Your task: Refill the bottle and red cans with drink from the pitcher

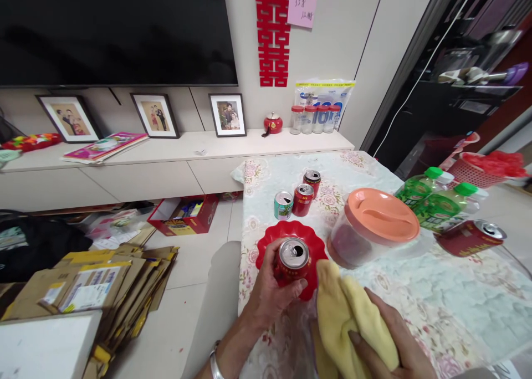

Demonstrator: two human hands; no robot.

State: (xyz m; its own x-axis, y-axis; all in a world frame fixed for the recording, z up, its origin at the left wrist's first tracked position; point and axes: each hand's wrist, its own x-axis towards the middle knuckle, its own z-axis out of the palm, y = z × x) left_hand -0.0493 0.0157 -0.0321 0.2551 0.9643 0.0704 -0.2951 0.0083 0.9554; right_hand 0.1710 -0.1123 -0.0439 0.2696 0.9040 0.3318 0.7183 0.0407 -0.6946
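My left hand is wrapped round a red drink can, upright with its top opened, over a red scalloped plate. Just to the right, a yellow cloth hangs bunched in my right hand, apart from the can. Behind the plate stand a green can and two more red cans, one in front and one farther back. The lower part of the held can is partly hidden by my fingers.
A clear tub with an orange lid stands right of the plate. Beyond it are green-capped bottles and another dark red can. Flattened cardboard lies on the floor at left. A cabinet runs behind the table.
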